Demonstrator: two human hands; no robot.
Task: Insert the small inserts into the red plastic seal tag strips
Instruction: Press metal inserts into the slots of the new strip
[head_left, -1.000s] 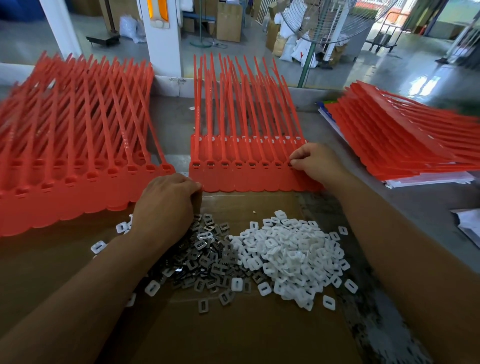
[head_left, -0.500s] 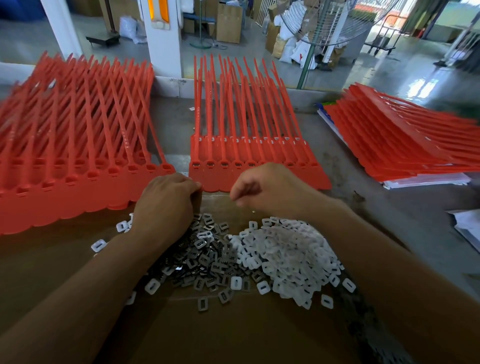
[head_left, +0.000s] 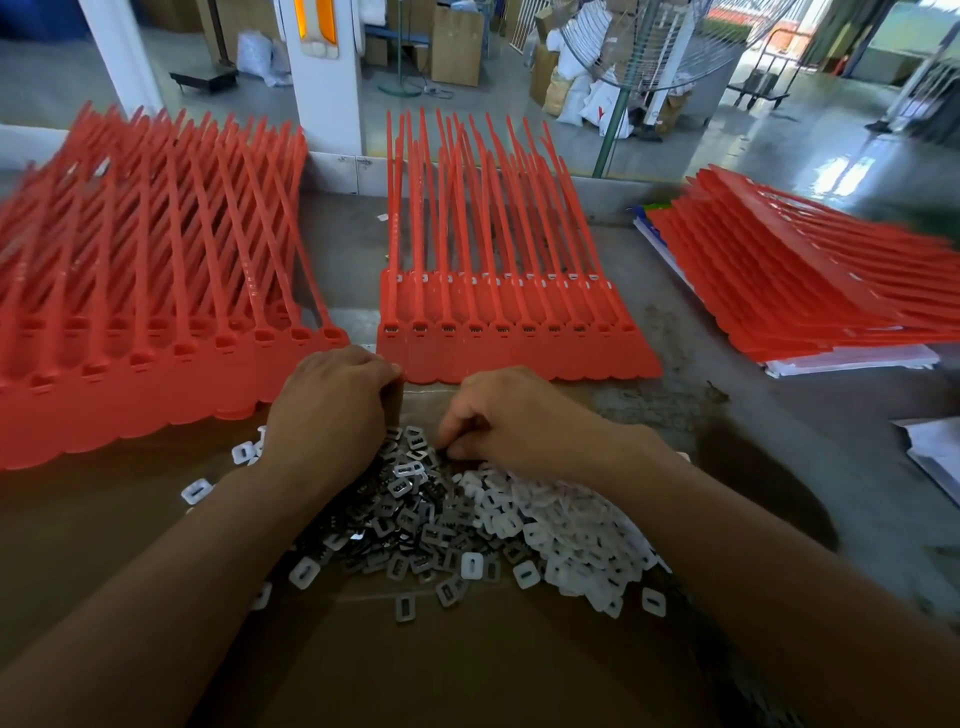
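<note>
A sheet of joined red seal tag strips (head_left: 519, 353) lies straight ahead with its heads toward me. In front of it, on brown cardboard (head_left: 467, 665), lie a pile of dark metal inserts (head_left: 410, 519) and a pile of white plastic inserts (head_left: 571, 530). My left hand (head_left: 332, 410) rests knuckles-up over the far left of the metal pile, fingers curled under; what it holds is hidden. My right hand (head_left: 519, 421) is down at the top of the metal pile, its fingertips pinching among the metal inserts.
A large stack of red strip sheets (head_left: 130, 364) lies to the left, and another stack (head_left: 805, 291) sits on papers at the right. Loose white sheets (head_left: 935, 457) lie at the right edge. Bare grey tabletop (head_left: 753, 415) shows right of the piles.
My right hand left the right end of the middle strip sheet and came back and down to the metal insert pile. My left hand stayed in place.
</note>
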